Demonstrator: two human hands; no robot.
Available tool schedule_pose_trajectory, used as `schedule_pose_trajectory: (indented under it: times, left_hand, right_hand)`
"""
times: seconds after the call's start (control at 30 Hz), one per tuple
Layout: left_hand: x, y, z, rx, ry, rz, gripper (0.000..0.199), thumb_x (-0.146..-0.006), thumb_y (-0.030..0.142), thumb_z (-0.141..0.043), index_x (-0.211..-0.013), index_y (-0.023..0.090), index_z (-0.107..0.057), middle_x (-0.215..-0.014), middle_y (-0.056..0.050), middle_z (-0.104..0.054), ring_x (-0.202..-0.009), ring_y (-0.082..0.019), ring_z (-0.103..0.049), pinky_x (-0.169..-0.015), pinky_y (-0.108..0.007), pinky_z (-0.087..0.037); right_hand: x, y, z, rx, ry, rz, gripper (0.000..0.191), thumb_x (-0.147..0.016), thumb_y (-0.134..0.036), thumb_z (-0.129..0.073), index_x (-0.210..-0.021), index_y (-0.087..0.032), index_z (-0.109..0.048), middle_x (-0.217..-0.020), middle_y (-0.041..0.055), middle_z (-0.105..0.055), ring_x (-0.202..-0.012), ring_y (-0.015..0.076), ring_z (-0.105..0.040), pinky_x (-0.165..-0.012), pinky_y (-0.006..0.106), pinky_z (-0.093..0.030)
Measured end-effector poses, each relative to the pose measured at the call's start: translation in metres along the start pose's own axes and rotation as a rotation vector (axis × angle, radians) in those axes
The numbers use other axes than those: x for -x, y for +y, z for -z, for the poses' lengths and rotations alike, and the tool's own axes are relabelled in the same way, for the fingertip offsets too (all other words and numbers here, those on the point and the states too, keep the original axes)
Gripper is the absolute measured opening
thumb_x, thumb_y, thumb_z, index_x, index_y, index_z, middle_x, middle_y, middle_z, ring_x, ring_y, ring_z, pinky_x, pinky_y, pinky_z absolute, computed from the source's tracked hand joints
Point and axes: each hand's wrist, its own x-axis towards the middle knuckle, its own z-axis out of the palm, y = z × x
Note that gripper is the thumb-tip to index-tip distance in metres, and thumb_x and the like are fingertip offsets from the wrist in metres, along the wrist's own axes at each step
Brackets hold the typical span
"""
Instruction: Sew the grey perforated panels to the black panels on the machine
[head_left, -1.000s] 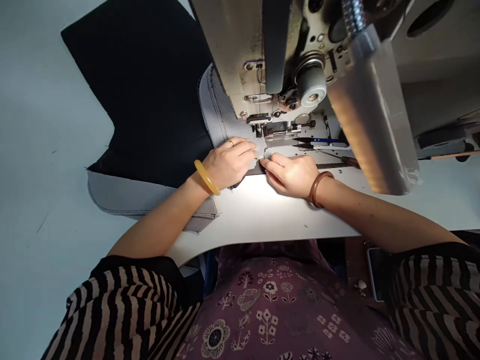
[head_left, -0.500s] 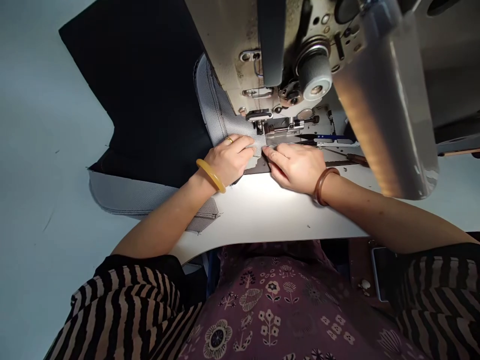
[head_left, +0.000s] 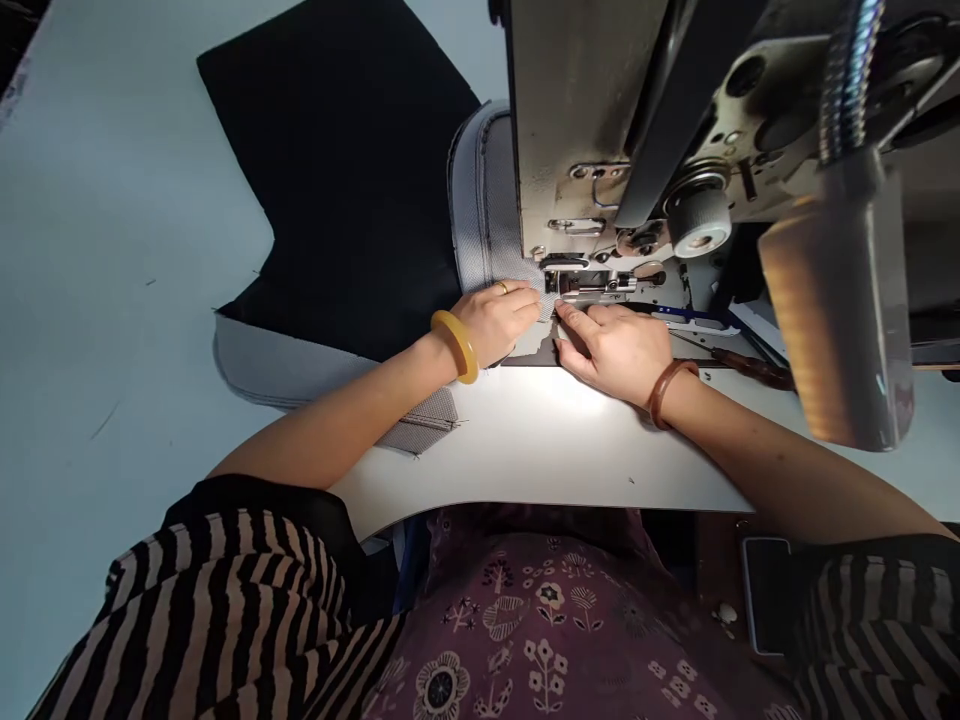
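A grey woven fabric piece (head_left: 469, 210) with stitched seams, joined to a large black panel (head_left: 360, 190), lies with its near end at the presser foot (head_left: 553, 282) of a sewing machine (head_left: 585, 110). My left hand (head_left: 495, 325), wearing a yellow bangle, presses on the grey fabric just left of the foot, fingers bent and close together. Beside the near edge of that fabric, my right hand (head_left: 619, 350) has its index finger stretched toward the foot. Its thumb stays apart from the index finger, and no object shows between them. The needle tip is too small to make out.
A lamp (head_left: 840, 310) hangs at the right over the white table (head_left: 540, 440). Thread snips (head_left: 694, 322) and a brown-handled tool (head_left: 750, 367) lie right of my right hand. Another grey fabric end (head_left: 427, 420) rests under my left forearm. A phone (head_left: 766, 595) sits below the table edge.
The view has shifted, so the machine and both hands appear farther right. The near end of the grey fabric has moved slightly forward, closer to the presser foot, with both hands staying beside it.
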Motion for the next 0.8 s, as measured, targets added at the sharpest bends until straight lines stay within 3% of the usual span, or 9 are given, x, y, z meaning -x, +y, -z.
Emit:
schedule_pose_trajectory:
  times: [0.13,0.3,0.5,0.8]
  left_hand:
    - [-0.009,-0.010,-0.001,0.007,-0.082,0.044,0.031,-0.088,0.007,-0.041,-0.094,0.014,-0.070,-0.107,-0.006,-0.072,-0.103,-0.017,-0.066,-0.090,-0.028,-0.054]
    - [-0.016,-0.011,0.001,0.003,-0.139,0.112,0.033,-0.090,0.007,-0.039,-0.093,0.014,-0.071,-0.104,-0.006,-0.073,-0.105,-0.017,-0.066,-0.087,-0.028,-0.054]
    - [-0.017,-0.011,0.001,0.011,-0.132,0.113,0.032,-0.090,0.007,-0.041,-0.096,0.014,-0.072,-0.106,-0.006,-0.073,-0.105,-0.017,-0.066,-0.088,-0.027,-0.054]
    - [-0.011,-0.015,-0.007,-0.022,-0.086,0.026,0.032,-0.088,0.008,-0.041,-0.089,0.016,-0.072,-0.104,-0.005,-0.073,-0.100,-0.017,-0.066,-0.092,-0.029,-0.053]
  right_hand:
    - [-0.003,0.000,0.000,0.016,-0.041,-0.033,0.052,-0.095,-0.038,-0.037,-0.136,-0.009,-0.052,-0.103,0.0136,-0.069,-0.091,0.0231,-0.061,-0.079,0.030,-0.042]
    - [-0.003,0.001,0.000,0.022,-0.013,0.042,0.046,-0.096,-0.033,-0.037,-0.126,-0.007,-0.059,-0.091,0.0125,-0.071,-0.085,0.0217,-0.062,-0.073,0.029,-0.042]
    - [-0.001,0.002,-0.005,0.005,0.066,0.131,0.042,-0.096,-0.028,-0.034,-0.116,-0.008,-0.065,-0.086,0.0113,-0.072,-0.077,0.0200,-0.063,-0.066,0.029,-0.038]
    - [0.003,0.002,-0.012,0.060,0.081,0.101,0.040,-0.096,-0.028,-0.035,-0.118,-0.014,-0.066,-0.083,0.0067,-0.073,-0.076,0.0197,-0.064,-0.059,0.031,-0.030]
